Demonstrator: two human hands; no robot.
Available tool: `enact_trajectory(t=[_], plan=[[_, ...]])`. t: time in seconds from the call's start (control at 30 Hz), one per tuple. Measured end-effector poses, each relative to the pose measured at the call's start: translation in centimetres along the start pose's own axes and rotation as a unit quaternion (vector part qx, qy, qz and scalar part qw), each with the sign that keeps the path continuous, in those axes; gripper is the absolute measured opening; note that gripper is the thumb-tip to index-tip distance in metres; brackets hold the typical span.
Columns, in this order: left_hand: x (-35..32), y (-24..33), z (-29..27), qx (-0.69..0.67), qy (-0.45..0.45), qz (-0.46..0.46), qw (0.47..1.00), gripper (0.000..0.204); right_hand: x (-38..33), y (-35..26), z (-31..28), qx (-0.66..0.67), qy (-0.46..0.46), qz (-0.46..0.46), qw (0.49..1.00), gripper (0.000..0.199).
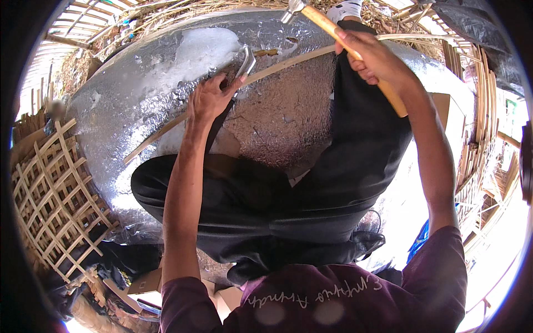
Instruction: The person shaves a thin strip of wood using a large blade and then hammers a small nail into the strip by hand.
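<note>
My right hand (375, 57) is wrapped round the wooden handle of a hammer (393, 97), raised at the upper right with its metal head toward the far edge. A long, thin bamboo strip (288, 65) runs slantwise across the work surface, past both hands. At the strip, my left hand (211, 99) is closed on a shiny, angled metal piece (246, 62); its exact kind is unclear. The hand also touches the strip, and its palm side is hidden. Below the fingers shows a narrow dark shape (218, 126) that I cannot make out.
Under the strip lies a silvery foil sheet (133, 89), with a brownish worn middle. My legs in black trousers (250, 194) are bent over it. A woven bamboo lattice (55, 194) stands at the left, bamboo slats (483, 111) at the right. A cardboard box (145, 283) is at lower left.
</note>
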State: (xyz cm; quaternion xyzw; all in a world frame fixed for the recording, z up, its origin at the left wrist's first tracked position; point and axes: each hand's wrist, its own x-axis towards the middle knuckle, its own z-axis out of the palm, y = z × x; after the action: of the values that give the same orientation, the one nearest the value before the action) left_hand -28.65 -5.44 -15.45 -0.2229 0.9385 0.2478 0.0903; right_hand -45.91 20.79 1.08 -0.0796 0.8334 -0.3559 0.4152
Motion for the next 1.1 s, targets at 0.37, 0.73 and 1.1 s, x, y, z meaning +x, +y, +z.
enact_trajectory(t=[0.37,0.73,1.1], plan=[[-0.4,-0.1,0.0,0.023,0.065,0.044,0.997,0.067,2.4,-0.2,-0.8,-0.067,-0.088,0.037,0.993,0.049],[0.4,-0.2,1.1,0.020,0.079,0.070,0.994,0.068,2.5,0.3,-0.4,-0.169,-0.131,0.074,0.974,0.058],[0.0,-0.4,1.3,0.016,0.181,0.122,0.976,0.061,3.1,0.4,0.1,-0.159,-0.195,0.098,0.963,0.054]])
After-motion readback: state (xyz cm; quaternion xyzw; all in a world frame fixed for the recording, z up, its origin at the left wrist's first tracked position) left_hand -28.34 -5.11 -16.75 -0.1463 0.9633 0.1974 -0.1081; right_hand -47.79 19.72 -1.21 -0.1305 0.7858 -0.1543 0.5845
